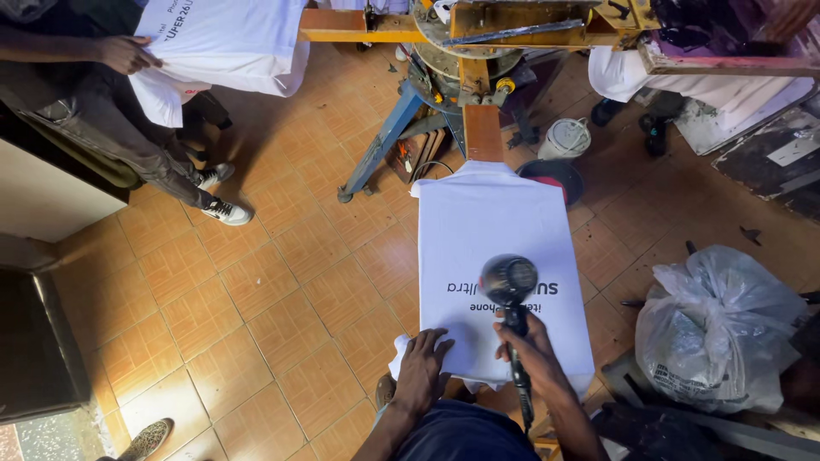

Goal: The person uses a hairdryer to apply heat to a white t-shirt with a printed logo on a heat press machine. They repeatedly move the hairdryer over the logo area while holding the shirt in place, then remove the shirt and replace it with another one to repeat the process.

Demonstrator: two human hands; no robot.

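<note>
Hands are working at a white shirt (500, 226) that is lying flat, stretched over a board (483, 132) of an orange and blue printing press (465, 51), dark print facing up. Left hand (422, 369) is pressing flat on the shirt's near left corner, fingers spread, palm down. Right hand (531, 352) is wrapping tight around the handle of a black dryer (509, 280), whose round head is hanging just over the print at the shirt's middle, nozzle pointing down. Right of the shirt, a bulging clear bag (722, 329) is sitting on the tiled floor (282, 290). A white bucket (565, 138) is standing beyond the shirt's far right corner, near the press legs. At top left, another person is standing by a wall, one hand (126, 54) gripping a second white printed shirt (224, 43).
</note>
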